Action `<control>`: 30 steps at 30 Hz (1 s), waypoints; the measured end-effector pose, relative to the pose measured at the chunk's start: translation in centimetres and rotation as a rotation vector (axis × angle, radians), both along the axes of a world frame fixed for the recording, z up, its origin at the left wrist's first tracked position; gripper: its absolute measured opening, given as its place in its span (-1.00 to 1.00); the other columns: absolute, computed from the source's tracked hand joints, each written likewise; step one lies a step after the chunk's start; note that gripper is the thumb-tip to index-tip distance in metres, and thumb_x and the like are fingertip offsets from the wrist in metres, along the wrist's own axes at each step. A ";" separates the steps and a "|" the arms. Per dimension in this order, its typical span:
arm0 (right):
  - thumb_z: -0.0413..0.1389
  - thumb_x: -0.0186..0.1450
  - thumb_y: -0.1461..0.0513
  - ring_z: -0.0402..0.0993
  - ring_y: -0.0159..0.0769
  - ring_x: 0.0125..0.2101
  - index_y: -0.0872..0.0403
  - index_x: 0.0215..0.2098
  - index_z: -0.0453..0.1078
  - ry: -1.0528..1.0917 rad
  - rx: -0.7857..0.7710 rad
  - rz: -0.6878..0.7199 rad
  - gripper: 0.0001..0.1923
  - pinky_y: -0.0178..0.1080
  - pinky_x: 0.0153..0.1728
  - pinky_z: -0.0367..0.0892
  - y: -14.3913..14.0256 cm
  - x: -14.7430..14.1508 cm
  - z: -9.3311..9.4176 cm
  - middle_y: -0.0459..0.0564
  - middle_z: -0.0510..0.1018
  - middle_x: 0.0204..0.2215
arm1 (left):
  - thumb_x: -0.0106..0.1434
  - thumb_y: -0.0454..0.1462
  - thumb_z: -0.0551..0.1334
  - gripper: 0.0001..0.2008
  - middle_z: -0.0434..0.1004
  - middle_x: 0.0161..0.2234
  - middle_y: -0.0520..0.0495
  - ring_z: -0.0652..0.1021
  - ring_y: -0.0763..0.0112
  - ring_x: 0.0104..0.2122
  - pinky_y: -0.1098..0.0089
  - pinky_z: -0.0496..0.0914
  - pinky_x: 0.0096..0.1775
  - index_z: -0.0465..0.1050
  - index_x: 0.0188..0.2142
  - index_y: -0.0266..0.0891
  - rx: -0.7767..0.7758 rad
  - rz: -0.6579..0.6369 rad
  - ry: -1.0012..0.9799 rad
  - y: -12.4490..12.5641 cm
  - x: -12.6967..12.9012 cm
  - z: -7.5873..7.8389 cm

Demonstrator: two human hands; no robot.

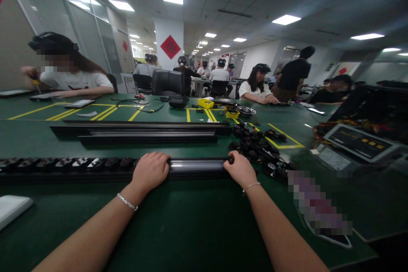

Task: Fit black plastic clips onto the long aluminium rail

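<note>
A wide green work table (197, 225) is carrying three long black metal rails: two (143, 131) are lying stacked well beyond the fingers, and one long black rail with a shiny silver channel (194, 166) is lying under both hands. The left hand (150, 171) is curling its fingers over the rail's top, gripping it; the right hand (241, 170) is pinching its right end. Left of the left fingers, black inserts are filling the rail, running out of frame. A heap of small black parts (259, 148) is sitting just beyond the right fingers, too blurred to count.
</note>
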State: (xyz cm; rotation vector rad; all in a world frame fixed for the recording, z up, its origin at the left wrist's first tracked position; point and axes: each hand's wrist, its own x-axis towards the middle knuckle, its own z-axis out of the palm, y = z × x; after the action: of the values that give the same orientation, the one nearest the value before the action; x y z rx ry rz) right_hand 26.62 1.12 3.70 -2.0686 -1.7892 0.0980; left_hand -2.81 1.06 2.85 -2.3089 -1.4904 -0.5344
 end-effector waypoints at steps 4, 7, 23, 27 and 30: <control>-0.02 0.15 0.19 0.38 -0.21 -0.16 0.09 -0.07 0.31 0.035 -0.018 -0.007 -0.62 -0.24 -0.15 0.21 0.0 0.5 -0.1 0.07 0.49 -0.18 | 0.21 -0.27 -0.03 -0.68 0.57 -0.28 -0.14 0.50 0.20 -0.25 0.21 0.30 -0.20 0.48 -0.23 -0.25 -0.010 0.003 -0.003 0.0 0.0 0.0; -0.01 0.14 0.12 0.27 -0.12 0.00 0.06 -0.04 0.31 -0.025 -0.018 -0.073 -0.57 -0.06 0.03 0.08 -0.2 0.7 0.0 0.08 0.42 -0.06 | 0.21 -0.27 -0.03 -0.68 0.56 -0.26 -0.14 0.50 0.20 -0.24 0.21 0.29 -0.20 0.48 -0.22 -0.24 -0.022 0.007 0.001 0.1 -0.1 -0.1; -0.01 0.13 0.06 0.22 -0.07 -0.01 0.03 -0.10 0.37 -0.048 -0.112 -0.133 -0.59 -0.09 -0.06 0.16 -0.1 1.9 0.3 0.07 0.40 -0.05 | 0.22 -0.26 -0.04 -0.67 0.56 -0.24 -0.14 0.49 0.19 -0.21 0.21 0.29 -0.17 0.46 -0.21 -0.24 -0.022 0.006 0.012 0.0 -0.2 -0.1; -0.01 0.12 0.07 0.25 -0.08 -0.01 0.07 -0.06 0.33 -0.031 -0.098 -0.127 -0.55 -0.14 -0.05 0.16 0.1 2.5 0.0 0.11 0.38 -0.06 | 0.22 -0.26 -0.04 -0.67 0.56 -0.24 -0.14 0.49 0.20 -0.22 0.21 0.29 -0.17 0.46 -0.21 -0.24 -0.022 0.006 0.010 0.1 -0.2 -0.2; -0.01 0.12 0.04 0.29 -0.06 -0.04 0.07 -0.01 0.29 0.002 -0.122 -0.164 -0.50 -0.12 -0.07 0.18 0.0 2.5 0.1 0.14 0.34 -0.03 | 0.22 -0.26 -0.04 -0.67 0.56 -0.25 -0.13 0.49 0.20 -0.22 0.20 0.29 -0.17 0.47 -0.21 -0.24 -0.019 0.010 0.003 0.1 -0.1 -0.2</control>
State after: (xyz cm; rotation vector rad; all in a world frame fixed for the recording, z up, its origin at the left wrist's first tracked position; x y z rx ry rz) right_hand 29.16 1.16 3.81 -2.2909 -1.6420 0.1657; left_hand -2.94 1.18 2.65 -2.3141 -1.5110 -0.5160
